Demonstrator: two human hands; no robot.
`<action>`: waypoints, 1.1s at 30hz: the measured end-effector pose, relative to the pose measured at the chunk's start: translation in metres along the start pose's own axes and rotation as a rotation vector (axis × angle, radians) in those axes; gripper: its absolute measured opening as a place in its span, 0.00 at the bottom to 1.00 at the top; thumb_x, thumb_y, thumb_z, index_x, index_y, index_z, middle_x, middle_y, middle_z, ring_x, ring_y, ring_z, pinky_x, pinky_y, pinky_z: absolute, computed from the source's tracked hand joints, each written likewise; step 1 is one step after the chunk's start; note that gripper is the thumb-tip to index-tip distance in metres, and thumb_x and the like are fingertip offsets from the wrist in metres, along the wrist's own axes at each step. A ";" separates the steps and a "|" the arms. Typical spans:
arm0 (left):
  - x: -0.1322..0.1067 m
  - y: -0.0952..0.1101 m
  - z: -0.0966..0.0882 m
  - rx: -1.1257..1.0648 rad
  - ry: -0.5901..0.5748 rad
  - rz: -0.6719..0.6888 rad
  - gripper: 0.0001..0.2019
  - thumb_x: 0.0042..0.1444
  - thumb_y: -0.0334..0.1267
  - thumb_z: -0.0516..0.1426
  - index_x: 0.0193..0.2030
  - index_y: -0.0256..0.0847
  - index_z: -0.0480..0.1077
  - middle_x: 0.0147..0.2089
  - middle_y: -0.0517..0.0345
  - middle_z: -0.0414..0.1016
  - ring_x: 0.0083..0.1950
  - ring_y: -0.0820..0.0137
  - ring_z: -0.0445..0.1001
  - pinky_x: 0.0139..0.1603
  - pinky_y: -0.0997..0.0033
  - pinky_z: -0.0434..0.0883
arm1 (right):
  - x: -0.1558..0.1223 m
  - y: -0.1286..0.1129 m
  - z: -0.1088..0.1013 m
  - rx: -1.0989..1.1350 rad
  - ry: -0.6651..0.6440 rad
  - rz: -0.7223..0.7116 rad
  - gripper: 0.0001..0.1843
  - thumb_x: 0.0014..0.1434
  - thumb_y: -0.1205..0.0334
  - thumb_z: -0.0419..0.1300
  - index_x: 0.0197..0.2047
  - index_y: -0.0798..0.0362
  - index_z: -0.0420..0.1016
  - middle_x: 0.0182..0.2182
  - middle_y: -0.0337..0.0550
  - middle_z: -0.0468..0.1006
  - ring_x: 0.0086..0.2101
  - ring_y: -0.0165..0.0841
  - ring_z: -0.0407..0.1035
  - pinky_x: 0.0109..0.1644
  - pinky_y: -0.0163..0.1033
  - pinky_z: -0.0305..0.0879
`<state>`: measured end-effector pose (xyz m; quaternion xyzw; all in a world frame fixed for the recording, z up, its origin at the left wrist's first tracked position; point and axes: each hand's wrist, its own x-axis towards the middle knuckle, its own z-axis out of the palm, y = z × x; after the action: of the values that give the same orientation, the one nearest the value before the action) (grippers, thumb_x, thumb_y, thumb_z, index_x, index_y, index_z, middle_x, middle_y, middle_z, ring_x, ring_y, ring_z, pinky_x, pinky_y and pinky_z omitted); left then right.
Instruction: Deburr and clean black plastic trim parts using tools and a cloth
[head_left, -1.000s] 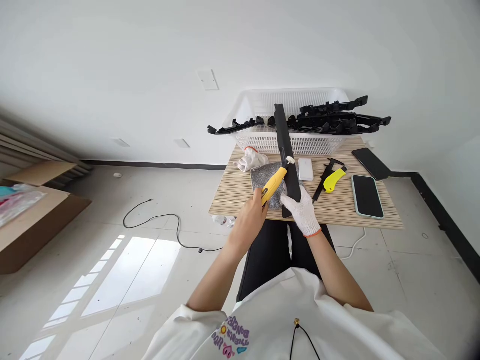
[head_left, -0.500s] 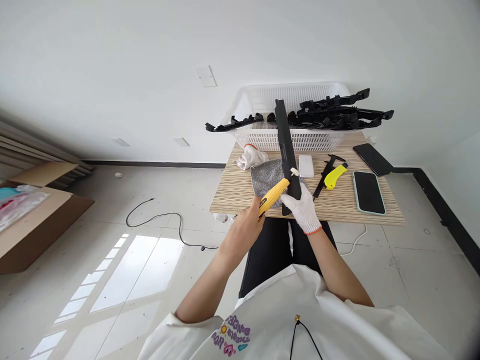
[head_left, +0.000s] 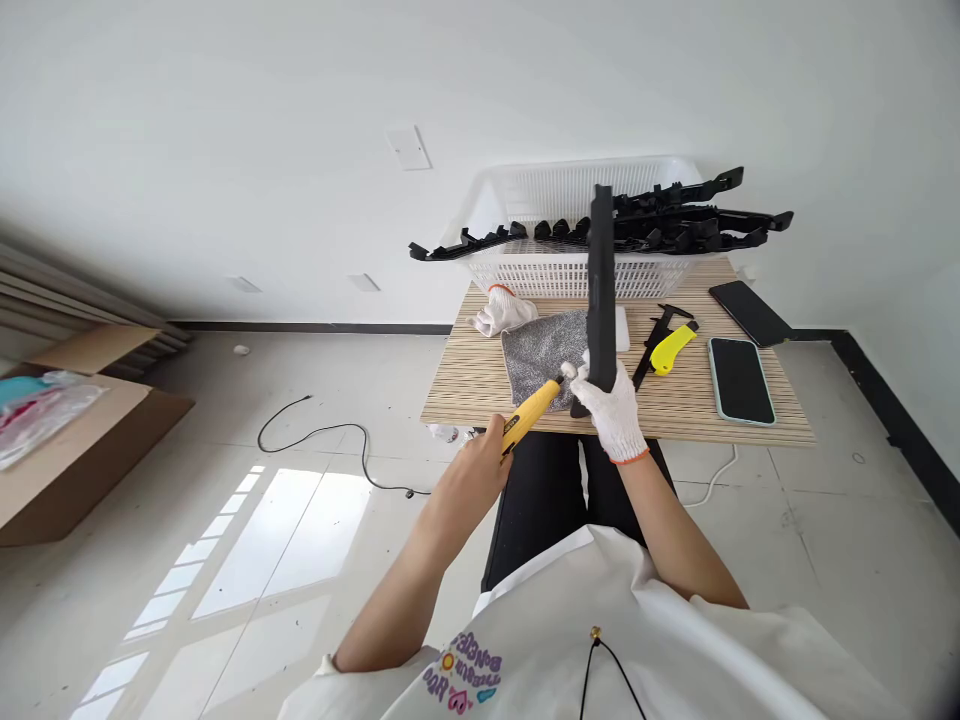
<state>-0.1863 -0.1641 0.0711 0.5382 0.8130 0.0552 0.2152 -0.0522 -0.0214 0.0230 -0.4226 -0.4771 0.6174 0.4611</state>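
Black strip [head_left: 601, 285], near end in right grip [head_left: 615, 412]

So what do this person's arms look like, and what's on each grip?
The left grip wears no glove. The right grip wears a white glove with an orange edge. White sleeves leave the forearms bare.

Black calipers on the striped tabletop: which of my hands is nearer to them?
Right. Your gloved right hand, holding a black plastic strip, is just left of the calipers, toward you; your bare left hand, gripping a yellow handheld tool, is farther left.
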 end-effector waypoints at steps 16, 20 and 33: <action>-0.010 -0.025 0.010 -0.182 -0.002 0.031 0.07 0.59 0.35 0.52 0.43 0.47 0.60 0.30 0.61 0.71 0.26 0.66 0.69 0.26 0.72 0.59 | 0.004 0.011 -0.002 0.153 -0.003 0.010 0.32 0.58 0.32 0.48 0.48 0.49 0.73 0.37 0.48 0.78 0.37 0.38 0.74 0.38 0.44 0.71; -0.009 -0.023 0.014 -0.182 -0.018 0.046 0.05 0.60 0.36 0.52 0.43 0.47 0.60 0.28 0.62 0.70 0.24 0.67 0.67 0.25 0.72 0.57 | 0.007 0.013 -0.002 0.198 -0.006 0.028 0.37 0.57 0.27 0.46 0.49 0.49 0.74 0.37 0.48 0.78 0.38 0.39 0.75 0.38 0.44 0.71; 0.001 0.001 0.017 -0.258 0.017 0.019 0.04 0.64 0.42 0.52 0.40 0.47 0.61 0.25 0.64 0.65 0.23 0.68 0.65 0.25 0.72 0.57 | 0.011 0.024 -0.005 0.160 0.044 0.009 0.42 0.56 0.24 0.42 0.49 0.50 0.75 0.35 0.50 0.79 0.44 0.44 0.76 0.44 0.49 0.74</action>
<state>-0.1787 -0.1656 0.0561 0.5134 0.7957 0.1662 0.2751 -0.0536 -0.0127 -0.0025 -0.3998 -0.4143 0.6461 0.5010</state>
